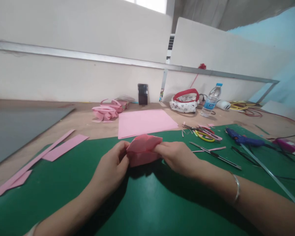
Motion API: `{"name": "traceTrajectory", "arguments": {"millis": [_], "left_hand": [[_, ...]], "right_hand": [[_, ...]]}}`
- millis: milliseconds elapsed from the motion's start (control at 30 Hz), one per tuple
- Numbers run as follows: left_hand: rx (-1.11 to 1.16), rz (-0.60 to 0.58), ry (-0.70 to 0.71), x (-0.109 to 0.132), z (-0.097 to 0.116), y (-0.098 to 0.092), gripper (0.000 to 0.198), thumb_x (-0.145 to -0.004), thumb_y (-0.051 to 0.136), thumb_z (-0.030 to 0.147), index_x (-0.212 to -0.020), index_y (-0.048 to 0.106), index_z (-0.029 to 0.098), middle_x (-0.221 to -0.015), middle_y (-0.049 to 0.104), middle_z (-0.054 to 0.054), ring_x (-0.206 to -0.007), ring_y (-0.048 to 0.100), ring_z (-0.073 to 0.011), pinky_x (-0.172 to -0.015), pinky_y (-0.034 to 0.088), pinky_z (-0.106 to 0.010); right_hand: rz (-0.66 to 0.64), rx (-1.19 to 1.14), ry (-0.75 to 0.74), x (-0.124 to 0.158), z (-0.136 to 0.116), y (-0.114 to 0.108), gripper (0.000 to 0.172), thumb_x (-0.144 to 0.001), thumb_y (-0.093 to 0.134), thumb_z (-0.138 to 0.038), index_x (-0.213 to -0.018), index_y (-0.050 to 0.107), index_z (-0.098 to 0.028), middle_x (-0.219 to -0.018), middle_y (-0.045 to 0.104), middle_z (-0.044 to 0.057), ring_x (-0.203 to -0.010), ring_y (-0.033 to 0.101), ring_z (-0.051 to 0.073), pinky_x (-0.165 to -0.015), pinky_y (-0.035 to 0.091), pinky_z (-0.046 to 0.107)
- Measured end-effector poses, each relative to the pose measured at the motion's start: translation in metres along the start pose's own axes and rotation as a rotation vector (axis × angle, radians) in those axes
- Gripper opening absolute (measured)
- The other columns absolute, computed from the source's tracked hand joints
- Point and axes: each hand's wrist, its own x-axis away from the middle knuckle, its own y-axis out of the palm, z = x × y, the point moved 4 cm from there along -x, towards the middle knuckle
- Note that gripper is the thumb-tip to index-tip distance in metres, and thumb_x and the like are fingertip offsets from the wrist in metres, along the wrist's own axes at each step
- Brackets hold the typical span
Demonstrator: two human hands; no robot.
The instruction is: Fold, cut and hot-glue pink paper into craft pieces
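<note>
A folded piece of pink paper (143, 149) is held between both hands just above the green mat (147, 203). My left hand (113, 164) pinches its left edge. My right hand (178, 155) grips its right edge; a silver bangle (236, 189) sits on that wrist. A stack of flat pink paper sheets (145, 122) lies just beyond the folded piece.
Pink paper strips (39, 154) lie at the left. Folded pink pieces (109, 110) sit at the back, with a phone (143, 94), a pouch (185, 101) and a water bottle (211, 100). Scissors (204, 133), a blue glue gun (243, 139) and thin rods (216, 154) are at the right.
</note>
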Motion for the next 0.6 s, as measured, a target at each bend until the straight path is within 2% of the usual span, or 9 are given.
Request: {"name": "traceTrajectory", "arguments": {"millis": [67, 133, 300, 367, 433, 500, 600], "left_hand": [[-0.015, 0.002, 0.009, -0.001, -0.001, 0.001, 0.010, -0.079, 0.044, 0.029, -0.084, 0.051, 0.024, -0.081, 0.061, -0.001, -0.078, 0.058, -0.0223, -0.071, 0.045, -0.034], [-0.019, -0.006, 0.010, -0.001, 0.001, 0.003, 0.013, -0.079, 0.045, 0.030, -0.086, 0.053, 0.023, -0.082, 0.063, -0.002, -0.079, 0.059, -0.0233, -0.070, 0.045, -0.035], [0.003, -0.033, 0.016, 0.003, 0.006, 0.005, 0.019, -0.078, 0.044, 0.026, -0.093, 0.056, 0.022, -0.092, 0.067, -0.005, -0.081, 0.062, -0.0233, -0.071, 0.046, -0.035], [0.013, -0.036, 0.018, 0.004, 0.008, 0.006, 0.021, -0.077, 0.044, 0.024, -0.094, 0.057, 0.022, -0.092, 0.068, -0.005, -0.080, 0.062, -0.0227, -0.070, 0.046, -0.034], [0.021, -0.035, 0.016, 0.004, 0.009, 0.006, 0.022, -0.077, 0.044, 0.023, -0.094, 0.059, 0.021, -0.091, 0.069, -0.005, -0.078, 0.062, -0.0222, -0.070, 0.045, -0.034], [0.029, -0.036, 0.015, 0.004, 0.010, 0.006, 0.023, -0.077, 0.044, 0.022, -0.094, 0.060, 0.021, -0.092, 0.070, -0.005, -0.079, 0.063, -0.0222, -0.070, 0.045, -0.034], [0.046, -0.045, 0.020, 0.003, 0.008, 0.008, 0.024, -0.078, 0.045, 0.023, -0.096, 0.060, 0.022, -0.096, 0.070, -0.004, -0.080, 0.063, -0.0220, -0.071, 0.045, -0.033]], "right_hand": [[-0.104, 0.111, -0.067, -0.004, -0.003, -0.003, 0.030, -0.081, 0.044, -0.001, -0.103, 0.058, -0.016, -0.092, 0.068, 0.006, -0.073, 0.061, 0.017, -0.054, 0.034, 0.024], [-0.170, 0.242, -0.084, -0.008, -0.006, -0.007, 0.025, -0.082, 0.042, -0.003, -0.099, 0.056, -0.014, -0.082, 0.067, 0.007, -0.064, 0.060, 0.018, -0.047, 0.028, 0.025], [-0.208, 0.372, -0.114, -0.013, -0.014, -0.009, 0.020, -0.084, 0.040, -0.006, -0.095, 0.054, -0.014, -0.071, 0.065, 0.007, -0.056, 0.058, 0.018, -0.043, 0.021, 0.026], [-0.229, 0.357, -0.132, -0.012, -0.015, -0.007, 0.019, -0.082, 0.044, -0.007, -0.096, 0.054, -0.015, -0.072, 0.066, 0.006, -0.057, 0.059, 0.019, -0.043, 0.022, 0.026], [-0.256, 0.321, -0.131, -0.010, -0.013, -0.005, 0.026, -0.078, 0.048, -0.007, -0.101, 0.053, -0.017, -0.078, 0.068, 0.006, -0.061, 0.061, 0.019, -0.044, 0.025, 0.025], [-0.288, 0.279, -0.094, -0.009, -0.011, -0.004, 0.032, -0.076, 0.051, -0.006, -0.106, 0.052, -0.017, -0.085, 0.069, 0.007, -0.065, 0.063, 0.020, -0.047, 0.031, 0.025], [-0.315, 0.242, -0.025, -0.008, -0.011, -0.003, 0.028, -0.077, 0.051, -0.006, -0.103, 0.054, -0.018, -0.087, 0.069, 0.008, -0.070, 0.065, 0.021, -0.052, 0.036, 0.025]]}}
